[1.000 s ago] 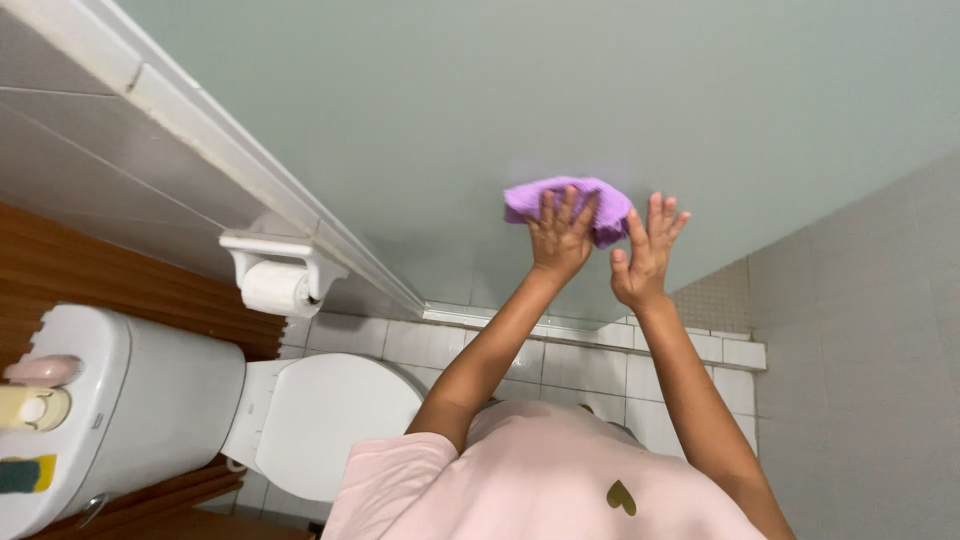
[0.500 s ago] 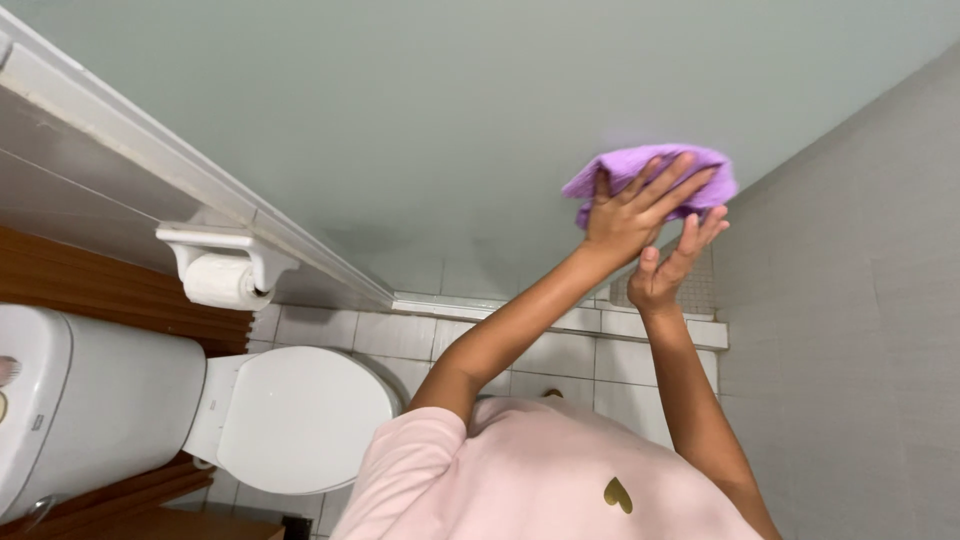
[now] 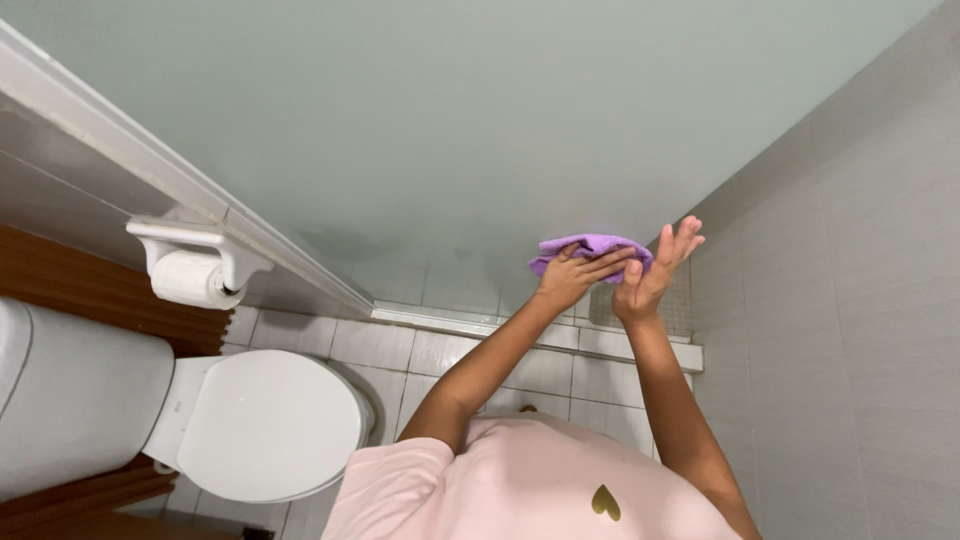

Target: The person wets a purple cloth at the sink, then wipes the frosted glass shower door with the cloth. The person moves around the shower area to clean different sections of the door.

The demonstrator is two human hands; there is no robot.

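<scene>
At the far left stood the white ceramic toilet cistern (image 3: 70,400), and just right of it the white toilet with its lid shut (image 3: 265,425), both seen from above on the white tiled floor (image 3: 450,350). Above the toilet a white wall-mounted holder with a roll of white toilet paper (image 3: 190,272) hung under the pale frame rail (image 3: 180,185) of the frosted, grey-green glass panel (image 3: 480,120), which filled the middle of the view. Further right, the left hand (image 3: 572,280) lay flat on the small purple cloth (image 3: 590,248), its fingers stretched out close together over the fabric and pressing it against the lower part of the glass, near the corner. Just beside it, the right hand (image 3: 655,270) was raised with its fingers spread apart; its palm touched the cloth's right edge without gripping it. Both bare forearms ran down to the pink shirt (image 3: 520,490). At the far right rose the grey tiled wall (image 3: 860,300).
</scene>
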